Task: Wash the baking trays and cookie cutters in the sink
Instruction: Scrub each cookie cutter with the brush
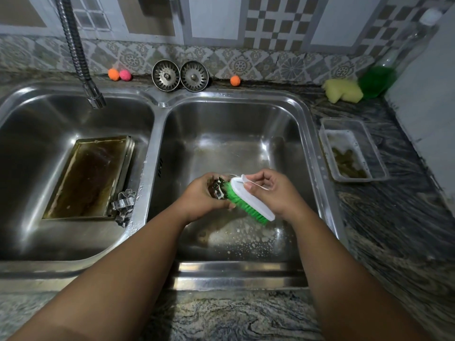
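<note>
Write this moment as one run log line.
step: scrubbing cookie cutter | left hand: holds it | right hand: holds brush | over right basin | waiting: baking tray, other cutters, left basin

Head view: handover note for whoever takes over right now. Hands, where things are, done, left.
Left hand holds a cookie cutter over the right basin.
Right hand grips the brush, with its green bristles against that cutter.
Baking tray, brown-stained, lies in the left basin. The other cutters sit at its near right corner.
Done: nothing visibly clean yet; there are suds in the right basin.
Left: finish this cutter, then scrub the other cutters and the tray, and rinse everything.
</note>
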